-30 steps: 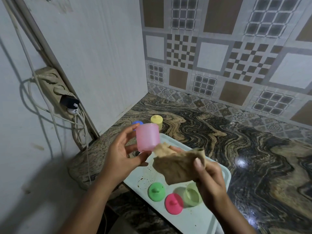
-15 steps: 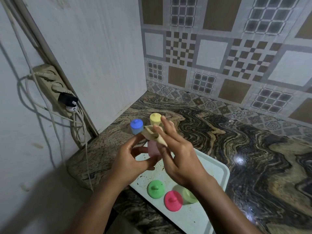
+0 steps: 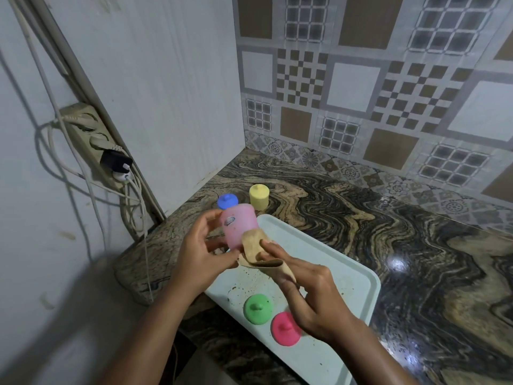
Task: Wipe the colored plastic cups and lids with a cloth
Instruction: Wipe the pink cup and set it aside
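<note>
Head view: fingers of the left hand [image 3: 200,262] curl round the pink cup [image 3: 238,226], above the 11 o'clock corner of the tray [image 3: 358,276]. The right hand [image 3: 313,298] pinches the cloth [image 3: 254,243] against the cup's 5 o'clock side. Green lid [image 3: 258,308] and pink lid [image 3: 286,327] lie on the tray.

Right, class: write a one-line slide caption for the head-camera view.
Left hand holds a pink cup while the right hand presses a tan cloth to it above a tray.
</note>
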